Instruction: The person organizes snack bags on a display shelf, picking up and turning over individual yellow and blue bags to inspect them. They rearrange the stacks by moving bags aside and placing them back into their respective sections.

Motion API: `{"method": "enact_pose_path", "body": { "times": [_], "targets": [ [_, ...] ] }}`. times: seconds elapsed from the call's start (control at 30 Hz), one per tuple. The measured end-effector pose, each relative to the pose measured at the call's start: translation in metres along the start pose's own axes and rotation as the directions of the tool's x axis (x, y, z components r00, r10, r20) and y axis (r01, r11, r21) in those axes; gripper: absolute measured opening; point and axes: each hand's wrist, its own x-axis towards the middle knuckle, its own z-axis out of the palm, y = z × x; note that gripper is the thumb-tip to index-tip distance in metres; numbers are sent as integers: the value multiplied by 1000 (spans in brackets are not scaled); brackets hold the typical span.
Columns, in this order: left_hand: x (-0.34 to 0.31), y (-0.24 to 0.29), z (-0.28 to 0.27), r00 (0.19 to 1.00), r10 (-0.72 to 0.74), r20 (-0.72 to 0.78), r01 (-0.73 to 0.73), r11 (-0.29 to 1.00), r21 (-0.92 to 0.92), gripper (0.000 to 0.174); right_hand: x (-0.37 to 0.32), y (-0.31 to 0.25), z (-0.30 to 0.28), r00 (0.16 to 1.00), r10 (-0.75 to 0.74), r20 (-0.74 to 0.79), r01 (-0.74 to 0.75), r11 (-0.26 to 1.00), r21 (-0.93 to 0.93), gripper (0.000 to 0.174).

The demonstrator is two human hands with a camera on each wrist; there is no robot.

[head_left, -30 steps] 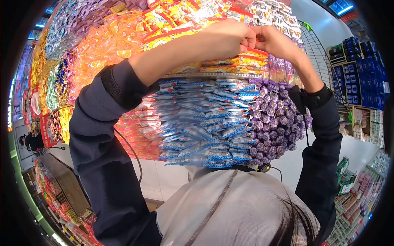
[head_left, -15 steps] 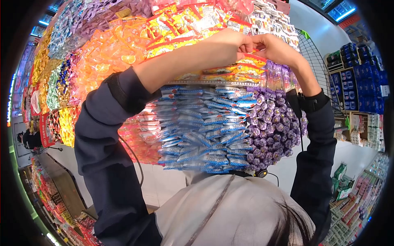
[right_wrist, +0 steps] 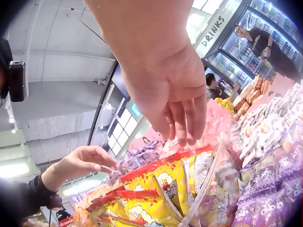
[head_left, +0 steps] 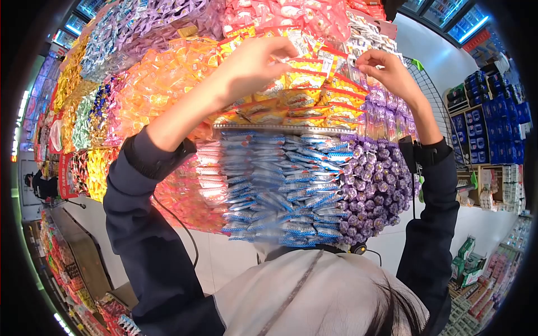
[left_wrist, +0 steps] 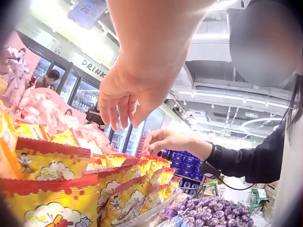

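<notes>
Yellow snack packets [head_left: 305, 81] with red edges stand in rows on the candy display. My left hand [head_left: 246, 67] hovers over their left part, fingers loosely bent with nothing between them. Over the right end of the rows is my right hand [head_left: 389, 70], its fingers relaxed and its thumb near the fingertips. A gap separates the two hands. Seen from the left wrist, the left hand [left_wrist: 137, 92] hangs fingers down above the packets [left_wrist: 128, 194]. In the right wrist view, the fingers of the right hand [right_wrist: 175, 94] droop close over the packets' red top edges [right_wrist: 165, 163].
Blue-and-white packets [head_left: 280, 185] and round purple-wrapped candies [head_left: 372, 185] fill the nearer tier. Orange-wrapped candies [head_left: 157, 84] lie left, pink packets [head_left: 319, 17] behind. A wire cart [head_left: 434, 84] stands right. People [right_wrist: 270, 47] are near the drinks coolers.
Both hands were together over the yellow packets, fingertips meeting. They have since parted: the left hand moved left, the right slightly right, baring more packets between them.
</notes>
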Motion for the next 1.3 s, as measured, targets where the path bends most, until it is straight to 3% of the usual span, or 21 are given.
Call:
{"method": "enact_pose_path", "body": {
  "times": [0.03,0.07,0.17,0.27,0.43,0.53,0.63,0.73,0.83,1.03,1.17,1.2,1.3],
  "targets": [
    [-6,-3,-4,997,-75,-16,74,997,-12,24,4,3,1,999,-30,-30,29,999,-33,13],
    [-11,-5,-6,997,-52,-55,52,999,-5,23,10,4,3,995,-81,-54,79,996,-47,12],
    [-28,0,-8,985,-155,-76,155,988,-7,22,32,13,7,998,-50,27,54,986,-157,11],
    [-45,-5,3,988,-84,-131,93,994,65,22,50,24,20,999,-37,14,39,982,-184,18],
    [-66,3,22,988,-87,-126,79,995,-69,22,66,33,36,998,-44,-33,36,971,-235,20],
    [-73,12,27,987,-143,-71,132,981,-144,22,70,34,37,997,-71,36,78,954,-290,17],
    [-78,17,31,988,-138,-71,128,984,-124,21,64,23,38,999,53,-5,-52,961,-271,15],
    [-84,18,37,992,-57,-115,51,997,-53,21,50,2,24,972,-107,-207,43,956,-291,13],
    [-91,28,39,992,-57,-111,48,995,-88,21,35,-20,3,874,-245,-418,141,954,-265,10],
    [-104,43,46,998,-28,-48,14,961,-275,24,-24,-74,-8,823,-320,-470,373,928,20,10],
    [-108,53,64,995,-40,-90,-14,850,-527,31,-69,-100,20,865,-394,-309,446,887,118,10],
    [-109,54,69,995,-35,-95,-26,813,-581,34,-78,-100,30,900,-357,-249,413,883,224,10],
    [-115,49,91,998,-35,61,71,507,-859,39,-100,-98,58,935,-336,-114,349,820,453,10]
  ]
}}
